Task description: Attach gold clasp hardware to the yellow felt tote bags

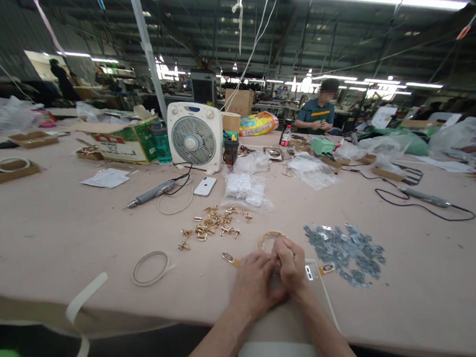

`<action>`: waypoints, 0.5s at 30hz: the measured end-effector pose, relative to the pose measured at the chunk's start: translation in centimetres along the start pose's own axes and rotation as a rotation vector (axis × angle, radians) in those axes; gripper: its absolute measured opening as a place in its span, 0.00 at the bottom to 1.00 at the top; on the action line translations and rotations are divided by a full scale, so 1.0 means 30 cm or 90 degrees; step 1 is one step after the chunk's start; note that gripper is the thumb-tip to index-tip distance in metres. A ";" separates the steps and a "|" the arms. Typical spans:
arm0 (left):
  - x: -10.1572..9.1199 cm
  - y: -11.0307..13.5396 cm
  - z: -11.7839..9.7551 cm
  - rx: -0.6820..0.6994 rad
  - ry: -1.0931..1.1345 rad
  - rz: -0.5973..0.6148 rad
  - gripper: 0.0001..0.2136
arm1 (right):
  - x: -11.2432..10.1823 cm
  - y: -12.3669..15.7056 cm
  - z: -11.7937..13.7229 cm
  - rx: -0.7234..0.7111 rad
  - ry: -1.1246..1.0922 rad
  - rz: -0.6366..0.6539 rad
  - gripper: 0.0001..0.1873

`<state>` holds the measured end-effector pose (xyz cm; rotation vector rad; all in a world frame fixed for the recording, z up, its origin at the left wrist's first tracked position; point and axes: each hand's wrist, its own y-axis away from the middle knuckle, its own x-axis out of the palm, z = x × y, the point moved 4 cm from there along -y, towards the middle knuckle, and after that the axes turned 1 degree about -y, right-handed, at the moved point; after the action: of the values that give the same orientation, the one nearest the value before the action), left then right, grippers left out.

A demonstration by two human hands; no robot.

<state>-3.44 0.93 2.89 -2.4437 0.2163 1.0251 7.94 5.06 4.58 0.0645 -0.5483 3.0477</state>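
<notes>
A flat pale panel (pixel 280 331), perhaps a bag piece, lies over the table's front edge under both my hands. My left hand (pixel 252 284) rests on it, fingers bent and pressed together toward the right hand; anything in them is hidden. Beside it, my right hand (pixel 291 266) is closed in a fist-like pinch, its contents hidden too. Beyond the fingers curves an orange-tan ring-shaped handle (pixel 271 235). Tabs with gold fittings stick out at left (pixel 230 259) and right (pixel 326 269). A small metal fitting (pixel 309 273) shows on the panel beside my right hand.
Gold hardware pieces (pixel 212 223) lie scattered ahead, and thin grey metal plates (pixel 348 252) are heaped at right. A pale ring-shaped strap (pixel 150 268) lies left. Farther back are electric screwdrivers (pixel 151 194), a phone (pixel 205 186), plastic bags (pixel 245 189), a fan (pixel 195 137) and a seated person (pixel 318 112).
</notes>
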 end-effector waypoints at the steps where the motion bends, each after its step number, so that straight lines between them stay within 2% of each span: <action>1: 0.002 0.001 0.001 0.000 -0.002 0.000 0.24 | 0.000 0.003 0.019 -0.018 -0.006 0.003 0.25; 4: 0.005 0.002 0.005 -0.006 -0.011 0.001 0.22 | -0.005 0.008 0.081 -0.076 -0.065 0.007 0.25; 6: 0.005 0.002 0.007 -0.007 -0.013 0.003 0.22 | -0.007 0.009 0.087 -0.083 -0.069 0.019 0.25; 10: 0.000 0.001 0.005 0.005 0.005 0.000 0.21 | -0.004 0.010 0.011 -0.031 0.029 0.048 0.25; 15: -0.009 0.018 0.012 0.022 0.046 -0.023 0.25 | -0.003 0.045 -0.023 -0.043 0.020 0.052 0.26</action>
<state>-4.02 0.63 2.67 -2.4460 0.2115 0.9112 7.93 4.03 3.45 -0.0084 -0.6666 3.0993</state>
